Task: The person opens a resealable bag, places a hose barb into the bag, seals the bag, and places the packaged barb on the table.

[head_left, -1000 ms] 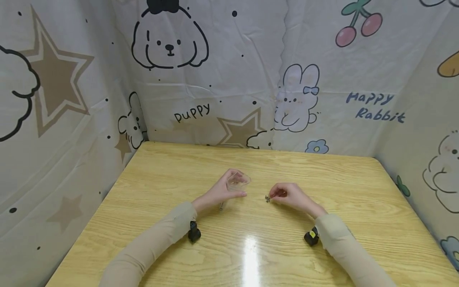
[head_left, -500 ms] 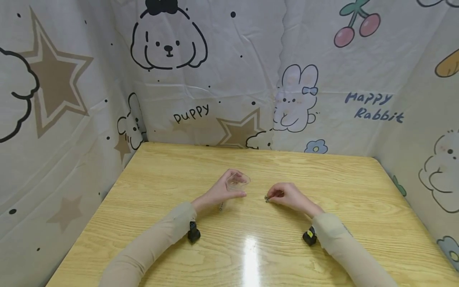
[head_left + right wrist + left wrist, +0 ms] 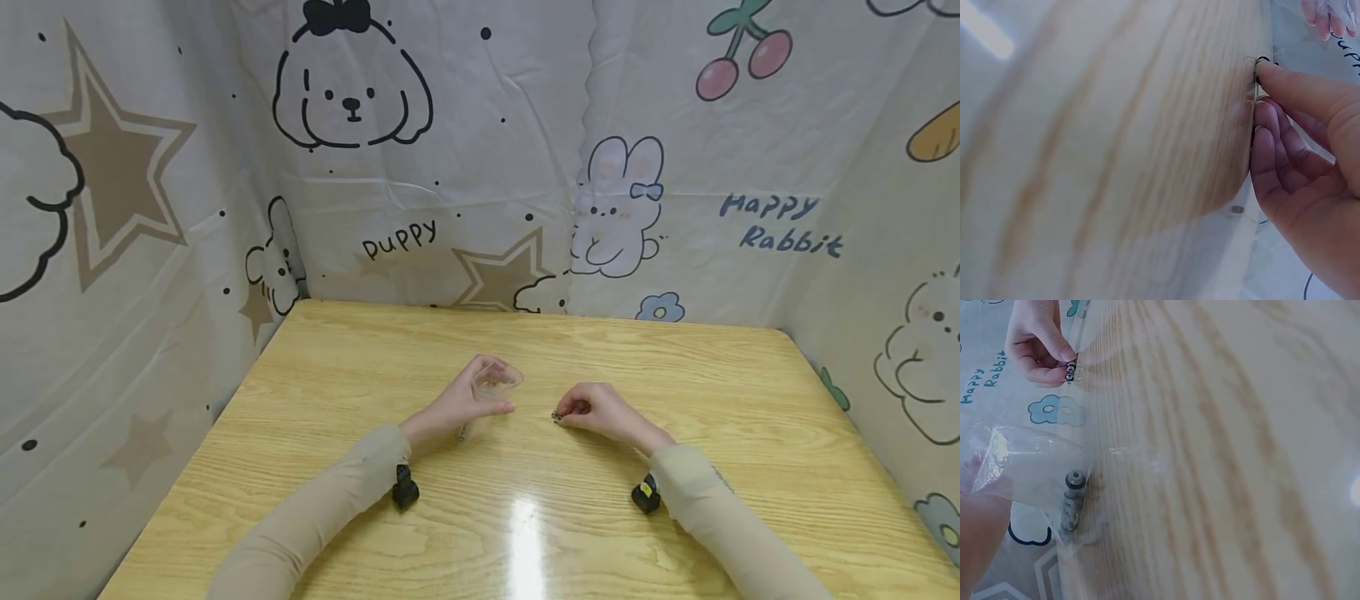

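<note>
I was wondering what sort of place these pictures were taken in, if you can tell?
Probably a small indoor recording booth: a cartoon-printed curtain surrounds the far edge and both sides of a wood-grain table, and there is a black camera at each wrist.

clear plastic (image 3: pixel 1030 456): held | beadlike metal (image 3: pixel 1070 370): pinched | silvery rod (image 3: pixel 1072 503): lying near plastic

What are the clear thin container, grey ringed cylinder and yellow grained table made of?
Clear thin container: probably plastic, glossy; transparent, white highlights. Grey ringed cylinder: maybe metal, shiny; pale glints. Yellow grained table: wood or laminate, glossy; grain, glare streak.
</note>
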The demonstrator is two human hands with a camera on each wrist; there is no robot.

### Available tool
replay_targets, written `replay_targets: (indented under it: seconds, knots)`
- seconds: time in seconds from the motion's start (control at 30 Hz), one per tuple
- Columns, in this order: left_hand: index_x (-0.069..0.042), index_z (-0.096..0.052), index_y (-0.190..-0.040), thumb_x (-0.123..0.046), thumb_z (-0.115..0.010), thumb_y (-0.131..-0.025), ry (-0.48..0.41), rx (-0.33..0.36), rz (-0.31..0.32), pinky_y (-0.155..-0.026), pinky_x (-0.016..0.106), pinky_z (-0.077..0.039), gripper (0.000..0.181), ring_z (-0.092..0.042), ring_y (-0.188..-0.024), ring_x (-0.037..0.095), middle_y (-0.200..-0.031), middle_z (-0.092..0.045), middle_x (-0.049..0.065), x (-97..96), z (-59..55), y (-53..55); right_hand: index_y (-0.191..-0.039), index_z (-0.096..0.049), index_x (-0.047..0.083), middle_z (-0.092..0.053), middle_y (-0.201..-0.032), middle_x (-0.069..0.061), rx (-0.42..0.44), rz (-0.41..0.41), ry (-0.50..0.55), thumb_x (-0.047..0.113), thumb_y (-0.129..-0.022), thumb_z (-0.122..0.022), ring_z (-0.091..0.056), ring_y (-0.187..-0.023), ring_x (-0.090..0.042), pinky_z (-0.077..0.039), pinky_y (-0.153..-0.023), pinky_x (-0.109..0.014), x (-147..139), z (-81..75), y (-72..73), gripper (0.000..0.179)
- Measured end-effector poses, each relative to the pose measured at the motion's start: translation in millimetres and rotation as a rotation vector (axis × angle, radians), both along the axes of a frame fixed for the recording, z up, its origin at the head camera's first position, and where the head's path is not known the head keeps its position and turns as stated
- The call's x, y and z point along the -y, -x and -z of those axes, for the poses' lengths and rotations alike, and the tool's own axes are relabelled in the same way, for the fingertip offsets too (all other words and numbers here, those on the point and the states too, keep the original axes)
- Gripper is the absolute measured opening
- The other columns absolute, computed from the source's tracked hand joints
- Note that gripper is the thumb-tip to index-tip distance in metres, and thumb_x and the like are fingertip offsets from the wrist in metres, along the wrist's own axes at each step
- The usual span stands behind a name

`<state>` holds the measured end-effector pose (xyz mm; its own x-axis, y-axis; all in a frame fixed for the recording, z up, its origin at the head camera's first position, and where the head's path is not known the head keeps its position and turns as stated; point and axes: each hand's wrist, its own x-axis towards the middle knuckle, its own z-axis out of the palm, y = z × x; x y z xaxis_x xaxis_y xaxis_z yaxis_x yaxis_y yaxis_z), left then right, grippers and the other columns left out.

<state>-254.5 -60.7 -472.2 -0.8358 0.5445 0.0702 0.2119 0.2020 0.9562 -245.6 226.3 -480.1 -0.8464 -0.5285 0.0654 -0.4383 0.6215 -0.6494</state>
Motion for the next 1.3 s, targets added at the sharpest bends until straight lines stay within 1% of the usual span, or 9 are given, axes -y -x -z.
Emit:
replay_targets:
  seconds: [0.13,0.27,0.5,0.73,0.87,1.07,1.2,1.3]
  knots:
    - [-0.013,-0.040,-0.135,-0.016,-0.076,-0.088,-0.005,-0.005,0.004,-0.115,0.055,-0.037,0.060,-0.044,-0.138,0.030,-0.141,-0.051,0.014,-0.5,-1.2,-0.8,-0.092,-0.073,0.009,-0.073,-0.091,-0.003,-0.004,0.000,-0.010,0.012,-0.086,-0.076,-0.061,-0.077,0.000,-0.054,-0.070,-0.017,0.5,-0.8,-0.6,0.007]
    - [-0.013,-0.040,-0.135,-0.018,-0.076,-0.088,-0.009,-0.007,0.005,-0.115,0.055,-0.037,0.060,-0.045,-0.138,0.030,-0.140,-0.052,0.013,-0.3,-0.3,-0.4,-0.091,-0.073,0.009,-0.073,-0.091,-0.003,-0.009,-0.004,-0.017,0.011,-0.087,-0.075,-0.061,-0.078,-0.001,-0.054,-0.071,-0.017,0.3,-1.3,-0.7,0.005]
    - [-0.016,-0.040,-0.136,-0.024,-0.077,-0.088,0.000,0.002,0.007,-0.114,0.054,-0.038,0.061,-0.045,-0.138,0.029,-0.140,-0.052,0.011,0.4,1.6,0.2,-0.089,-0.073,0.006,-0.073,-0.088,-0.004,-0.073,-0.040,-0.049,0.010,-0.089,-0.073,-0.062,-0.077,-0.003,-0.054,-0.069,-0.018,-2.0,-1.6,0.0,0.004]
    - [-0.017,-0.040,-0.136,-0.026,-0.077,-0.087,0.003,0.004,0.007,-0.114,0.054,-0.039,0.062,-0.045,-0.138,0.028,-0.139,-0.052,0.010,0.5,3.3,1.8,-0.088,-0.073,0.006,-0.074,-0.086,-0.001,-0.072,-0.041,-0.070,0.008,-0.090,-0.070,-0.059,-0.074,0.001,-0.053,-0.068,-0.017,-1.3,-2.7,-0.3,0.004]
    - [-0.016,-0.040,-0.135,-0.024,-0.077,-0.088,0.006,-0.005,0.008,-0.114,0.054,-0.038,0.060,-0.045,-0.138,0.029,-0.139,-0.052,0.011,0.1,2.8,1.9,-0.088,-0.071,0.008,-0.073,-0.085,0.000,-0.064,-0.042,-0.071,0.005,-0.090,-0.068,-0.059,-0.073,0.001,-0.053,-0.067,-0.017,-1.2,-2.8,-0.6,0.005]
    - [-0.013,-0.039,-0.136,-0.018,-0.076,-0.088,0.001,-0.011,0.019,-0.114,0.055,-0.038,0.060,-0.044,-0.138,0.031,-0.140,-0.051,0.013,-0.8,1.3,1.9,-0.089,-0.070,0.006,-0.071,-0.084,0.000,-0.066,-0.047,-0.066,0.007,-0.089,-0.070,-0.059,-0.074,0.000,-0.054,-0.068,-0.017,-1.2,-2.9,-0.8,0.001]
    - [-0.013,-0.039,-0.136,-0.018,-0.076,-0.088,-0.003,-0.003,0.019,-0.113,0.054,-0.039,0.060,-0.044,-0.138,0.030,-0.140,-0.051,0.012,-0.7,2.1,2.4,-0.091,-0.070,0.007,-0.071,-0.084,0.000,-0.061,-0.023,-0.044,0.006,-0.087,-0.069,-0.059,-0.075,-0.002,-0.054,-0.068,-0.018,1.4,-8.4,0.4,0.004]
    - [-0.014,-0.040,-0.135,-0.021,-0.077,-0.088,-0.007,-0.001,0.016,-0.113,0.053,-0.040,0.060,-0.045,-0.137,0.029,-0.140,-0.051,0.011,-0.4,3.3,2.9,-0.092,-0.071,0.008,-0.071,-0.085,-0.001,-0.071,-0.010,-0.022,0.005,-0.087,-0.069,-0.060,-0.076,-0.003,-0.054,-0.069,-0.018,5.1,-17.5,2.8,0.006]
